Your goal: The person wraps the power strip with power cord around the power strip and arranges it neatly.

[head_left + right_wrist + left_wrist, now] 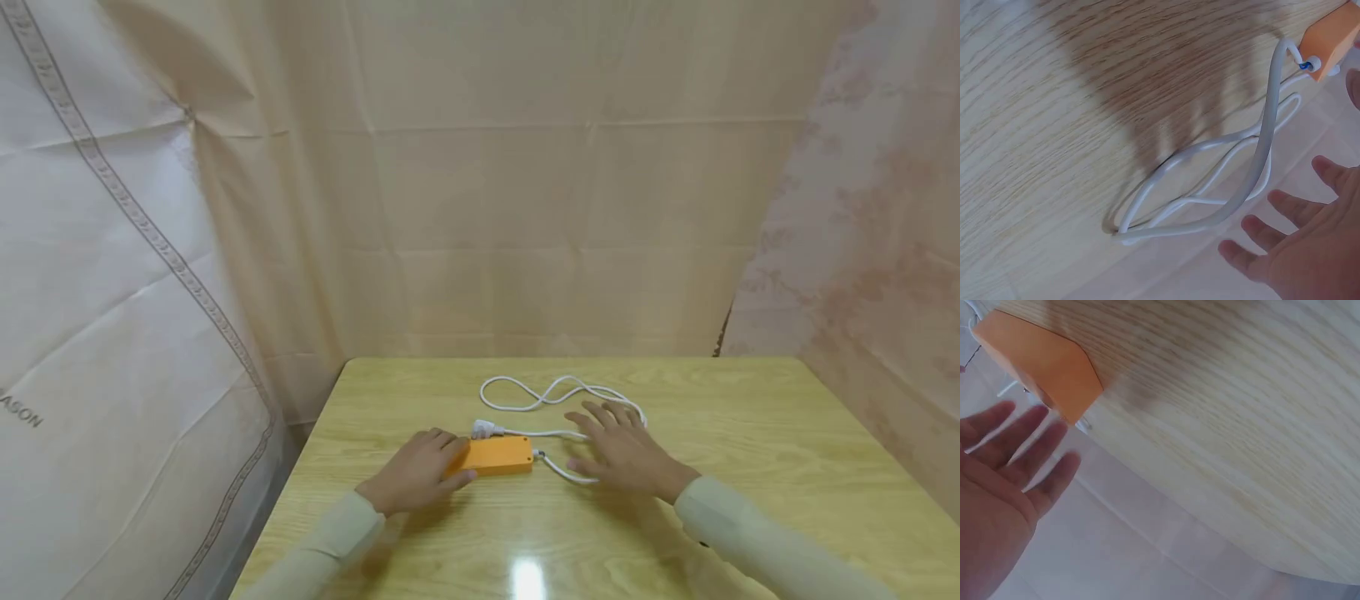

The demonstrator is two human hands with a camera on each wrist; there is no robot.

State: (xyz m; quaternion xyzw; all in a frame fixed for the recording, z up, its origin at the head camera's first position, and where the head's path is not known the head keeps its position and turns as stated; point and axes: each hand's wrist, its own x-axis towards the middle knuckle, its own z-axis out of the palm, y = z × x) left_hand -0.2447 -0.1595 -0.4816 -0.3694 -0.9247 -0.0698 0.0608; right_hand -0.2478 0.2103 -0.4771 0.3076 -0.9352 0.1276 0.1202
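An orange power strip (497,455) lies on the table, no sockets showing on the sides in view. From its right end runs a white cord (558,472), which loops behind it and ends in a white plug (486,429) just behind the strip. My left hand (420,468) is at the strip's left end, covering part of it in the head view. In the left wrist view its fingers (1054,478) are extended beside the strip; whether they touch it I cannot tell. Over the cord's right side hovers my right hand (626,450), fingers spread, holding nothing.
The wooden table (720,417) has its far edge against a hanging beige cloth (480,192). White printed cloth (112,333) hangs at the left, and a flowered cloth (862,250) at the right. Light reflects off the table's near part.
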